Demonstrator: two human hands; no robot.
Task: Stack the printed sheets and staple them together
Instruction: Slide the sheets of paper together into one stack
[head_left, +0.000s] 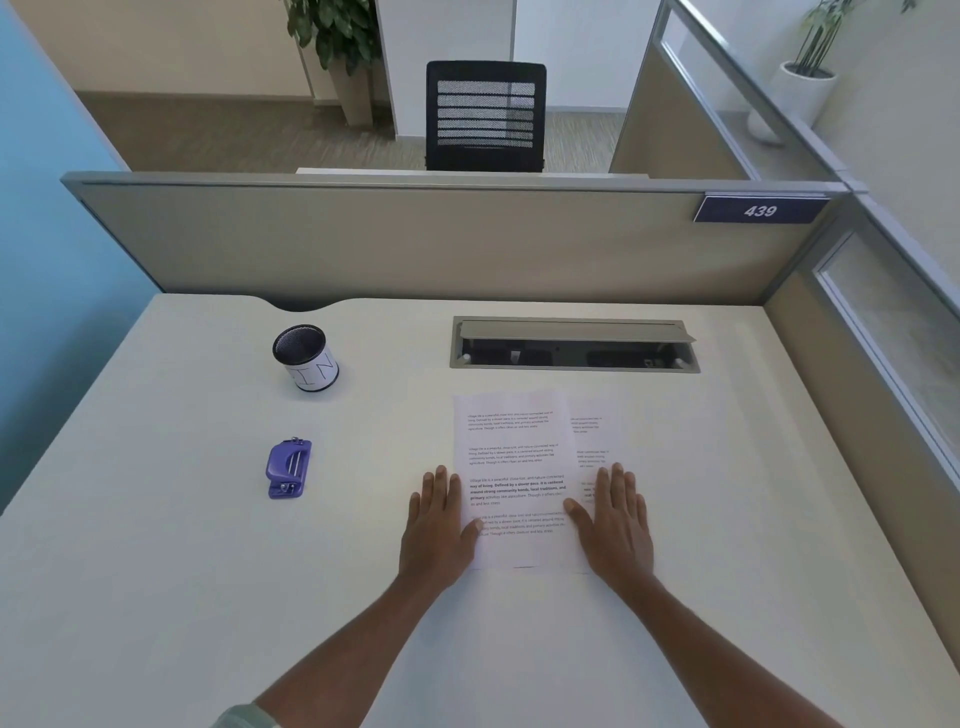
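While left hand (441, 519) and right hand (615, 519) press sheets (511, 452), mesh cup (306, 358) upright

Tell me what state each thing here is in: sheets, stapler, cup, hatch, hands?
Lower sheet, flat, only its right strip showing.
Top sheet, flat, overlapping it, shifted left.
Purple stapler, lying on the desk, untouched.
Pen cup, upright.
Cable hatch, lid open.
Left hand, open, flat at the top sheet's left edge.
Right hand, open, flat over the lower sheet.

Overlapping sheets (511, 457) on desk (156, 571), stapler (289, 467) left of them, cup (306, 358) behind stapler
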